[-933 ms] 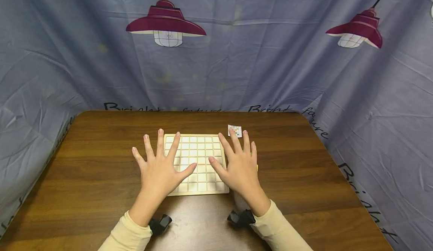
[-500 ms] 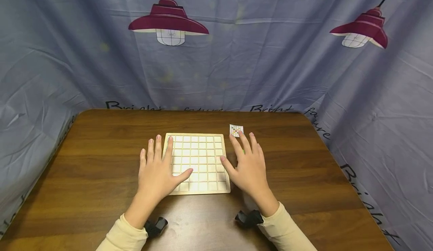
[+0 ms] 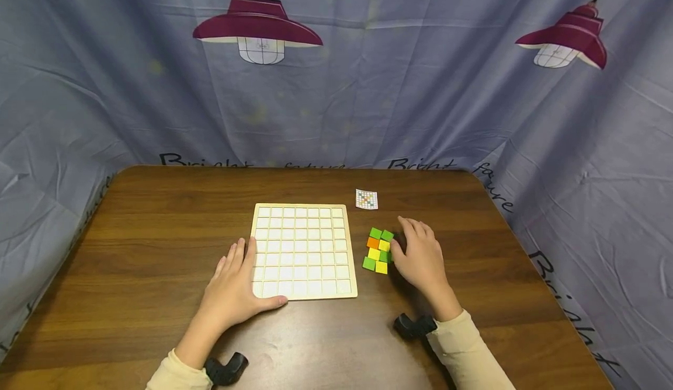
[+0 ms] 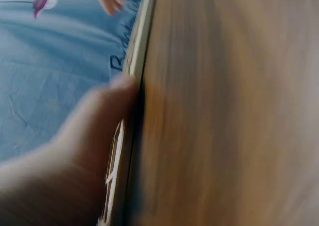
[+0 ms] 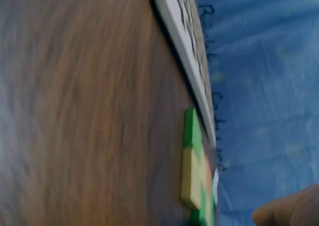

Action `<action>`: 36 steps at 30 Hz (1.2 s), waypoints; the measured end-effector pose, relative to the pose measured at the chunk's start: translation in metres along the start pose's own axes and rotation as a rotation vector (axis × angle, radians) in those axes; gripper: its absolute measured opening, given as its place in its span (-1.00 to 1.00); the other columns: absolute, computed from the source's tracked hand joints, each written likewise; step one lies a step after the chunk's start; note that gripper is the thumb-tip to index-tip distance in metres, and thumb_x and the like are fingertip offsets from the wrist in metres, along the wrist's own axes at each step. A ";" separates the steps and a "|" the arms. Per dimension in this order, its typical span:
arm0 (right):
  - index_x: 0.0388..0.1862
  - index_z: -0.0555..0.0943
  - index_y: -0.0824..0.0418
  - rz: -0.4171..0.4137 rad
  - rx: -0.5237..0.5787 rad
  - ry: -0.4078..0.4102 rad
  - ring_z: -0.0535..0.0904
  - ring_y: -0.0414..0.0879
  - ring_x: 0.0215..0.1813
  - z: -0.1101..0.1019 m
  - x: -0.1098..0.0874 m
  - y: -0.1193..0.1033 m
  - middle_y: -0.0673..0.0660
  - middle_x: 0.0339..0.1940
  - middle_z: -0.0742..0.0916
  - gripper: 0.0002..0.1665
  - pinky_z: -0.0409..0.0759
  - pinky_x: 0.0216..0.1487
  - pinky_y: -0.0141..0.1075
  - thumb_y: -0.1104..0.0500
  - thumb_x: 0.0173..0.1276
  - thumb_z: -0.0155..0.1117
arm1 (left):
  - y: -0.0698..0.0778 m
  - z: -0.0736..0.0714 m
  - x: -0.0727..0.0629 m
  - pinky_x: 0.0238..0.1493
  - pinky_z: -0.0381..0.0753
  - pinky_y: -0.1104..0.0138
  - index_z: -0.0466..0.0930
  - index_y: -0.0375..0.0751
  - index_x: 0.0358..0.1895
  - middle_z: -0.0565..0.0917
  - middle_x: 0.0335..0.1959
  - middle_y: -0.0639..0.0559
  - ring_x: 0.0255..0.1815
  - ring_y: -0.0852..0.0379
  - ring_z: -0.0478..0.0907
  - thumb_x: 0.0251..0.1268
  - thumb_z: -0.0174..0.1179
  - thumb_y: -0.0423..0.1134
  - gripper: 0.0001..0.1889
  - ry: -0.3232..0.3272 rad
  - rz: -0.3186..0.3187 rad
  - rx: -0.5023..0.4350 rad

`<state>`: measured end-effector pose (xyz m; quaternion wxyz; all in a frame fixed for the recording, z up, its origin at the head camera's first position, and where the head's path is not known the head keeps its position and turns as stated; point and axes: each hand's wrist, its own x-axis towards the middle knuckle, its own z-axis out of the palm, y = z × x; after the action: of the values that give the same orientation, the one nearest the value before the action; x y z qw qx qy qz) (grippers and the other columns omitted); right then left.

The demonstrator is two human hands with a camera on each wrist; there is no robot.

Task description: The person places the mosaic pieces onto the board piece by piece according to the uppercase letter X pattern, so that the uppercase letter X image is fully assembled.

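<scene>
A pale wooden grid board (image 3: pixel 301 251) lies flat on the table. My left hand (image 3: pixel 230 288) rests at its lower left corner, fingers straight along the left side and thumb on the front edge. In the left wrist view the blurred left thumb (image 4: pixel 107 111) lies against the board's rim (image 4: pixel 144 32). To the right of the board sits a cluster of green, yellow and orange square tiles (image 3: pixel 374 254). My right hand (image 3: pixel 422 258) is just right of these tiles, fingers loosely bent. Whether its thumb touches a tile I cannot tell.
A small card (image 3: pixel 366 199) printed with a coloured grid lies behind the tiles. The brown wooden table (image 3: pixel 168 220) extends on all sides, with a grey-blue curtain (image 3: pixel 336 98) behind it. A black camera mount is on each wrist.
Both hands have moved apart and lower. The left has come to the board's lower left corner; the right has shifted right, uncovering the tiles. The right fingers are less spread.
</scene>
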<state>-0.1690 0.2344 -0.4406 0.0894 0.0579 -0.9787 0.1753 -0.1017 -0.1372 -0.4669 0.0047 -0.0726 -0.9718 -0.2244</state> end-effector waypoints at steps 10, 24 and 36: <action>0.39 0.48 0.15 0.040 0.044 -0.141 0.45 0.29 0.24 0.014 0.018 0.016 0.25 0.24 0.60 -0.44 0.47 0.16 0.21 0.00 0.48 0.14 | -0.003 0.020 -0.004 0.56 0.03 -0.15 -0.07 -0.43 0.56 0.06 0.57 -0.40 0.61 -0.32 -0.04 -0.20 0.26 0.60 0.43 0.069 -0.012 0.017; 0.08 0.65 0.16 0.041 0.108 -0.171 0.46 0.19 0.08 0.019 0.033 0.024 0.22 0.06 0.66 -0.67 0.50 0.06 0.10 0.07 0.41 0.29 | 0.000 0.026 -0.001 0.59 -0.02 -0.09 -0.06 -0.43 0.56 0.02 0.60 -0.33 0.63 -0.26 -0.07 -0.17 0.19 0.64 0.42 0.083 -0.023 0.018; -0.04 0.58 0.17 0.010 0.225 -0.190 0.45 -0.05 -0.35 0.010 0.053 0.017 0.08 -0.35 0.60 -0.82 0.38 -0.32 -0.26 0.18 0.42 0.28 | 0.000 0.028 -0.001 0.59 -0.01 -0.09 -0.08 -0.40 0.57 0.00 0.61 -0.31 0.64 -0.24 -0.08 -0.15 0.19 0.63 0.40 0.091 -0.018 0.034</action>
<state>-0.2247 0.2428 -0.4449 -0.0117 0.0788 -0.9572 0.2783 -0.1001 -0.1252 -0.4924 0.0480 -0.0537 -0.9749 -0.2108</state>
